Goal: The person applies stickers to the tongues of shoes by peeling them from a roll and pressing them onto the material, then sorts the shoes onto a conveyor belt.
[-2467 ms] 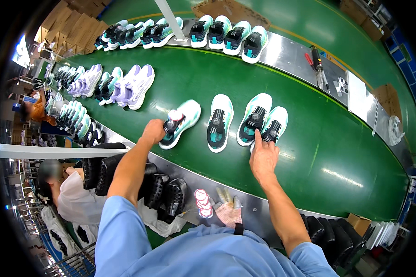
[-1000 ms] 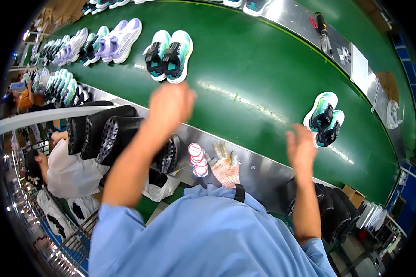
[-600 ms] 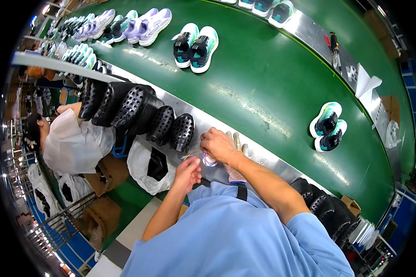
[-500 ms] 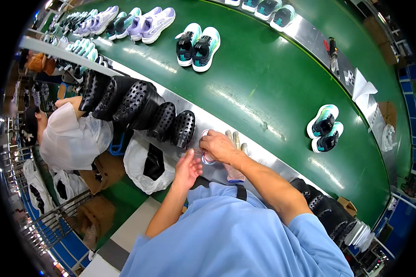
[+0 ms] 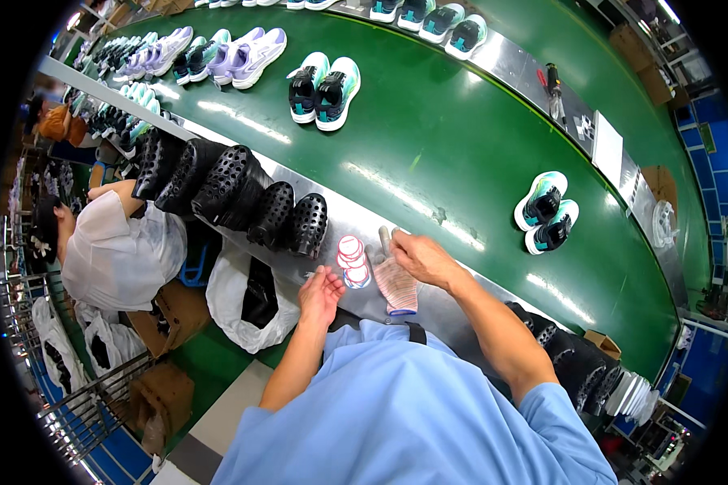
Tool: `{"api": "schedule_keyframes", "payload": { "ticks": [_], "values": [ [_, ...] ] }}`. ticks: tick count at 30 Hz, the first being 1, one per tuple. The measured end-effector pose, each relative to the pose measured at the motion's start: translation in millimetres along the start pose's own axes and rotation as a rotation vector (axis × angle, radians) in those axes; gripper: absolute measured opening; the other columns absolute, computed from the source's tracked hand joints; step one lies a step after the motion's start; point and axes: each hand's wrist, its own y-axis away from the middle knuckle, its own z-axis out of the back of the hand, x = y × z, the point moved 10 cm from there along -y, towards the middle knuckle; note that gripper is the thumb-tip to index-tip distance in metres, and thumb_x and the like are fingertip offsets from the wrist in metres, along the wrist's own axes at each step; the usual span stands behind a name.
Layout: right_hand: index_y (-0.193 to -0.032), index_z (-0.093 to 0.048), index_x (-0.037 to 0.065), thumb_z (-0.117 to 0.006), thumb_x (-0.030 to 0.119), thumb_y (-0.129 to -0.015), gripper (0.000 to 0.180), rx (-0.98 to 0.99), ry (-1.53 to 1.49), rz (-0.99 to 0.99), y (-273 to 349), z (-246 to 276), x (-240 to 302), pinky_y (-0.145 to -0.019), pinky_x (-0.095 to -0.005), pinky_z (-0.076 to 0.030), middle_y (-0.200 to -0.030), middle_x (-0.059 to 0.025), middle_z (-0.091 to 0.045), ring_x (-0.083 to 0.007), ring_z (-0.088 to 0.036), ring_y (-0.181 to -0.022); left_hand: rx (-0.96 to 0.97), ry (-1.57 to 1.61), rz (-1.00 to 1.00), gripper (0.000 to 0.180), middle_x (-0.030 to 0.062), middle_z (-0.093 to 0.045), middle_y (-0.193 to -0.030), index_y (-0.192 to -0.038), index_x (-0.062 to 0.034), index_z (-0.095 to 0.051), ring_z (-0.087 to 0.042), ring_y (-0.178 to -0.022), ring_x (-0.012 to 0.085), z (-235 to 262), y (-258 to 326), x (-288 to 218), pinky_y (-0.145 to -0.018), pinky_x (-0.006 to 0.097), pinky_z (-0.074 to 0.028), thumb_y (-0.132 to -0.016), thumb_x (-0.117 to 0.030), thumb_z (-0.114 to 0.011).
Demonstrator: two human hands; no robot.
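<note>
My right hand point(image 5: 423, 258) is closed on the finger end of a knitted work glove point(image 5: 395, 284), pale pink-beige with a blue cuff edge. The glove lies on the metal ledge in front of my body. Just left of it is a small overlapping pile of round red-and-white labels point(image 5: 350, 252), with a blue-edged one at its near end. My left hand point(image 5: 320, 297) hovers beside this pile, fingers loosely curled and apart from the labels. I see nothing held in it.
Black perforated shoe moulds point(image 5: 309, 225) line the ledge at left; more black moulds point(image 5: 566, 356) stand at right. Sneaker pairs point(image 5: 337, 93) sit on the green conveyor point(image 5: 429, 153). Hand tools point(image 5: 553, 89) lie on the far rail. A co-worker in white point(image 5: 121, 242) is at left, near a white bag point(image 5: 247, 303).
My right hand has moved from the round labels to the glove, uncovering the labels. My left hand's fingers have curled in a little. The whole view has shifted slightly.
</note>
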Motion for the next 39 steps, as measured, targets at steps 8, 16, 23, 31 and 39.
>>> {"api": "schedule_keyframes", "payload": {
  "ticks": [8,16,23,31,39],
  "values": [
    [-0.109,-0.076,0.018,-0.065,0.020,-0.088,0.024,-0.340,0.337,0.426,-30,-60,51,-0.096,-0.0564,-0.048,-0.111,-0.0031,-0.067,-0.0234,-0.059,-0.115,0.060,-0.095,-0.062,0.028,0.0044,-0.065,-0.080,-0.107,-0.0046,-0.066,-0.065,-0.066,0.0167,-33,11,-14,-0.058,0.032,-0.057,-0.101,-0.031,-0.069],
    [-0.086,-0.071,0.011,-0.068,0.017,-0.083,0.007,-0.135,0.221,0.460,-50,-61,42,-0.082,-0.0519,-0.052,-0.089,-0.0093,-0.067,-0.0317,-0.066,-0.092,0.021,-0.071,-0.030,0.027,0.0037,-0.065,-0.080,-0.106,-0.0063,-0.068,-0.065,-0.068,0.0168,-25,7,-7,-0.061,0.034,-0.056,-0.101,-0.033,-0.069],
    [-0.089,-0.072,0.009,-0.070,0.021,-0.088,0.013,-0.007,0.249,0.314,-43,-57,26,-0.081,-0.0502,-0.052,-0.090,-0.0139,-0.070,-0.0359,-0.069,-0.091,-0.015,-0.119,-0.040,0.029,0.0071,-0.070,-0.085,-0.107,-0.0046,-0.066,-0.069,-0.071,0.0192,-25,6,-4,-0.061,0.034,-0.058,-0.101,-0.033,-0.069],
    [-0.095,-0.074,0.008,-0.069,0.023,-0.090,0.016,0.048,0.053,0.153,-30,-53,11,-0.089,-0.0503,-0.052,-0.090,-0.0206,-0.072,-0.0401,-0.069,-0.096,-0.015,-0.225,-0.070,0.034,0.0119,-0.072,-0.091,-0.112,-0.0028,-0.060,-0.073,-0.075,0.0234,-29,8,-5,-0.061,0.036,-0.061,-0.102,-0.035,-0.066],
    [-0.093,-0.077,0.007,-0.069,0.019,-0.086,0.015,-0.092,0.309,0.389,-9,-51,32,-0.091,-0.0504,-0.051,-0.089,-0.0189,-0.073,-0.0411,-0.069,-0.093,0.048,-0.219,-0.052,0.039,0.0167,-0.072,-0.097,-0.118,-0.0019,-0.056,-0.073,-0.081,0.0271,-43,15,1,-0.066,0.039,-0.062,-0.103,-0.038,-0.064]
  ]
}}
